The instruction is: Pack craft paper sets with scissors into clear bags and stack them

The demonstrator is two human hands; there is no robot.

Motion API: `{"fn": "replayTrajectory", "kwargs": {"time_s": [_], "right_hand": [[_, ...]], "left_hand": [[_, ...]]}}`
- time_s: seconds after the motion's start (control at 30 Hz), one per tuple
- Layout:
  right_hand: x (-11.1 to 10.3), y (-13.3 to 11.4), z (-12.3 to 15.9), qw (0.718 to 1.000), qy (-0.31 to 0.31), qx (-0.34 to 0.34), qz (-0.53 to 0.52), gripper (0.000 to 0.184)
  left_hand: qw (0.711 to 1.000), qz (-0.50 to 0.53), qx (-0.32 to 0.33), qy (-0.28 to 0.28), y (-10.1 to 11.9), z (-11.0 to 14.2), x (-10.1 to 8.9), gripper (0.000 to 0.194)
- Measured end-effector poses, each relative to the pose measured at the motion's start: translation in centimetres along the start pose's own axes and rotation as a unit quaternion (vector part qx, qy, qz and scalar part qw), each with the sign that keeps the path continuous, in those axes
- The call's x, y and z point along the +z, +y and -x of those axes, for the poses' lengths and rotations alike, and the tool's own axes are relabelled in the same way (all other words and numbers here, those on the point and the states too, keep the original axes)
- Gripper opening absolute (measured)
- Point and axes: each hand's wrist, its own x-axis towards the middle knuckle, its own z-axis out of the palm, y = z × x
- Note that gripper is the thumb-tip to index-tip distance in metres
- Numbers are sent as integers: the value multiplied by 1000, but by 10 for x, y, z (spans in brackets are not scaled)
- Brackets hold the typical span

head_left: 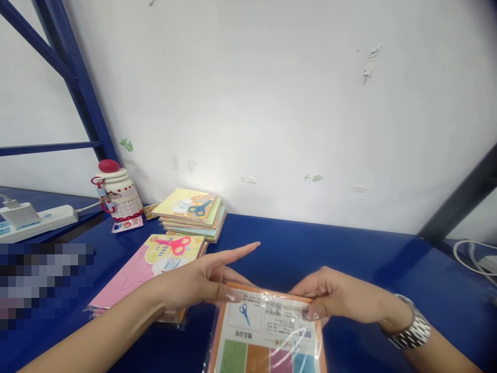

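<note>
A plastic-wrapped booklet (267, 331) with an orange border is held up at the bottom centre. Its printed side faces me, upside down, with a picture of blue scissors and coloured blocks. My left hand (212, 277) grips the top left corner between thumb and fingers, the index finger stretched out. On the top right corner, my right hand (322, 295) is closed with its thumb in front. Behind my left arm lies a stack of wrapped booklets (128, 272), pink and yellow on top, with pink scissors (176, 244). The booklet's lower edge is out of view.
A second booklet pile (174, 202) with blue scissors (199, 207) stands near the wall. Left of it are a white bottle (122, 194) with a red lid, a small card (127, 224) and a power strip (50, 220). The blue table (264, 243) meets a white wall.
</note>
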Motion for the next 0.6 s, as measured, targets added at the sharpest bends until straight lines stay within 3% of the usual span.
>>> {"fn": "replayTrajectory", "kwargs": {"time_s": [0.1,0.2,0.3,0.4,0.5,0.6], "right_hand": [[6,-12,4,999,5,-26,34,38],[15,-32,19,976,90,-79,184,33],[21,-36,38,881,206,-132,406,42],[26,-21,47,761,238,-177,578,64],[33,-2,40,653,224,-209,692,74],[35,11,22,585,221,-230,746,71]], "left_hand": [[999,-16,7,-36,5,4,-3,78],[994,-101,37,-37,25,15,0,69],[950,-304,63,-29,52,33,9,64],[849,-515,113,-26,62,44,18,79],[784,-595,173,-45,46,39,14,88],[729,-655,192,-57,22,22,0,77]]}}
